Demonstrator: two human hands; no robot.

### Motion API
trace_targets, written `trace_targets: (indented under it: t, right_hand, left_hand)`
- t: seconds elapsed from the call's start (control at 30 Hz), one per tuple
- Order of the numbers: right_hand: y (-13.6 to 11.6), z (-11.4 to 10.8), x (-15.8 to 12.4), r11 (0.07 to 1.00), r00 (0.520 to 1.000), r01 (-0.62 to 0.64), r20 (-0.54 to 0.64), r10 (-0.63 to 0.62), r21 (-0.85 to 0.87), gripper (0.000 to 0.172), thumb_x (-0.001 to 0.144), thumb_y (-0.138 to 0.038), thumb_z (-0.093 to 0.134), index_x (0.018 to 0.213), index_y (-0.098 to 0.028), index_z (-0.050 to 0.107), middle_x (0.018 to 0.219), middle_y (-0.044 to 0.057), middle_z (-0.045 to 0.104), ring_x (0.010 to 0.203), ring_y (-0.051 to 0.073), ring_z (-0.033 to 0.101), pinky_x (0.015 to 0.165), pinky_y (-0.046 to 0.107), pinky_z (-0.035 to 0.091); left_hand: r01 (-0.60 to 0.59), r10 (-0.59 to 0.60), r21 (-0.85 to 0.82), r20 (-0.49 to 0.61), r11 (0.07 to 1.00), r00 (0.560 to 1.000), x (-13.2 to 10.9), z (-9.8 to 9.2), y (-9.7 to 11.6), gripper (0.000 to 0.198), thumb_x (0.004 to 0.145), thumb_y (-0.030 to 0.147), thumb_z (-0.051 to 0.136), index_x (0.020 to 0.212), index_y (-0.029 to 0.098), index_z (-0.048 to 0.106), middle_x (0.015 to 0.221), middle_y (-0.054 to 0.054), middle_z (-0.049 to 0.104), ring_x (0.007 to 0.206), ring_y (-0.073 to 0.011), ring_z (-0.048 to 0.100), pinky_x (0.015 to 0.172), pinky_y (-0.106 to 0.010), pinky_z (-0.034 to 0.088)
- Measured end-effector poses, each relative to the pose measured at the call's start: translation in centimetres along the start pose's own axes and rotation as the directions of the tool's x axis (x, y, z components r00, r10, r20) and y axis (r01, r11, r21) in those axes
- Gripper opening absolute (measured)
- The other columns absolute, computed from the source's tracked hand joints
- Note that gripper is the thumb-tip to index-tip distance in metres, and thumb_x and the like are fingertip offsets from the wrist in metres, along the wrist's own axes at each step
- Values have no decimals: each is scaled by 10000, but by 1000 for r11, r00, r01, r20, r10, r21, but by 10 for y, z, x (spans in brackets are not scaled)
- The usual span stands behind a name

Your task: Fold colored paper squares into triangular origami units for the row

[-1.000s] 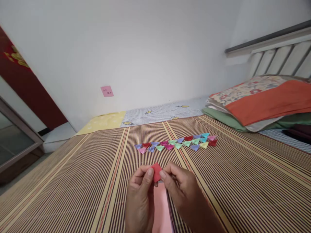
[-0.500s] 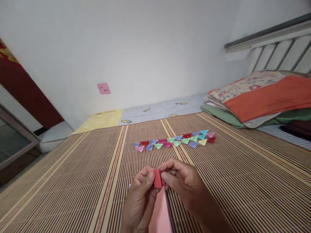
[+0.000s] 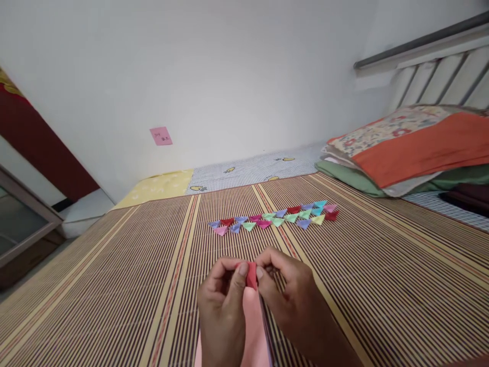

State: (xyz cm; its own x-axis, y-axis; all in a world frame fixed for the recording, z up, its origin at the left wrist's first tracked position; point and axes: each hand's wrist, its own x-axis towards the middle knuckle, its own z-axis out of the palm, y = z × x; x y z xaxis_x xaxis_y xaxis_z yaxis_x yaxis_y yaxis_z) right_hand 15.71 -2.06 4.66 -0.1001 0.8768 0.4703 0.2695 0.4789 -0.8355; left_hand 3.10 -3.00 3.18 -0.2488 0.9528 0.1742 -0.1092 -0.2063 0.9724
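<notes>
A small folded piece of red paper [image 3: 251,276] is pinched between my two hands, above the striped mat. My left hand [image 3: 225,306] grips its left side between thumb and fingers. At its right edge, the thumb and forefinger of my right hand [image 3: 286,285] close on it. Beneath the hands lies a stack of pink paper [image 3: 255,326], partly covered by my left hand. Beyond them, several small folded paper triangles [image 3: 263,224] in many colours form two rows on the mat.
The striped mat [image 3: 114,275] spreads over the bed. Folded bedding with an orange cover [image 3: 416,158] is piled at the right, by a white radiator [image 3: 443,81]. A pink note [image 3: 161,136] is stuck to the wall, behind a checked cloth [image 3: 244,171].
The red paper has been turned or folded smaller between my fingers. My left thumb now covers its left part, and the hands have shifted slightly right.
</notes>
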Motion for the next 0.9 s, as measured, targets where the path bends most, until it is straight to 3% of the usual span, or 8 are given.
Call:
trace_targets:
  t: [0.1, 0.23, 0.37, 0.47, 0.63, 0.8, 0.9]
  right_hand:
    - [2, -5, 1, 999, 996, -10, 95, 5, 49, 168, 930, -231, 550, 774, -190, 596, 685, -21, 582, 619, 120, 536, 563, 241, 401]
    - [9, -4, 2, 975, 982, -160, 127, 140, 155, 239, 945, -281, 559, 729, -187, 595, 590, -47, 513, 514, 99, 439, 479, 233, 320]
    - [17, 2, 5, 840, 941, -326, 234, 244, 433, 306, 953, -298, 535, 669, -186, 548, 522, -47, 515, 479, 91, 448, 491, 226, 353]
    - [19, 5, 7, 765, 925, -367, 292, 242, 530, 336, 961, -332, 536, 663, -180, 559, 505, -45, 523, 457, 84, 446, 501, 227, 371]
    - [20, 3, 6, 830, 911, -355, 359, 203, 430, 324, 943, -367, 611, 690, -165, 605, 629, -6, 610, 541, 99, 542, 544, 231, 424]
    - [23, 3, 3, 863, 908, -341, 371, 198, 374, 311, 958, -318, 572, 687, -168, 603, 629, -11, 603, 532, 93, 529, 512, 217, 399]
    - [23, 1, 3, 899, 917, -302, 355, 182, 316, 373, 1003, -352, 503, 694, -168, 601, 636, -11, 592, 550, 96, 526, 531, 227, 395]
  left_hand:
    - [17, -18, 25, 35, 1000, 999, 3, -4, 1, 229, 835, 380, 769, 786, 168, 697, 716, -16, 668, 681, -148, 603, 644, -236, 497]
    - [108, -105, -42, 87, 993, 991, 6, -6, 1, 241, 819, 370, 791, 750, 162, 689, 664, 1, 645, 640, -124, 579, 628, -215, 483]
    - [162, -144, -174, 114, 971, 983, 6, -5, -2, 233, 801, 351, 812, 738, 164, 687, 650, 10, 641, 626, -116, 581, 637, -217, 487]
    - [151, -132, -152, 126, 977, 983, 7, -8, -4, 232, 820, 355, 796, 744, 163, 692, 650, 8, 634, 622, -119, 580, 630, -227, 479]
    - [146, -138, -109, 77, 983, 987, 12, -14, -7, 254, 802, 351, 808, 718, 150, 676, 628, 8, 602, 605, -115, 542, 608, -232, 449]
    - [220, -187, -222, 158, 950, 970, 15, -12, -10, 298, 821, 376, 775, 675, 154, 641, 573, 19, 562, 560, -108, 496, 580, -233, 412]
    - [172, -164, -128, 71, 977, 984, 15, -12, -9, 285, 800, 379, 791, 682, 154, 663, 592, 11, 593, 576, -113, 513, 573, -225, 416]
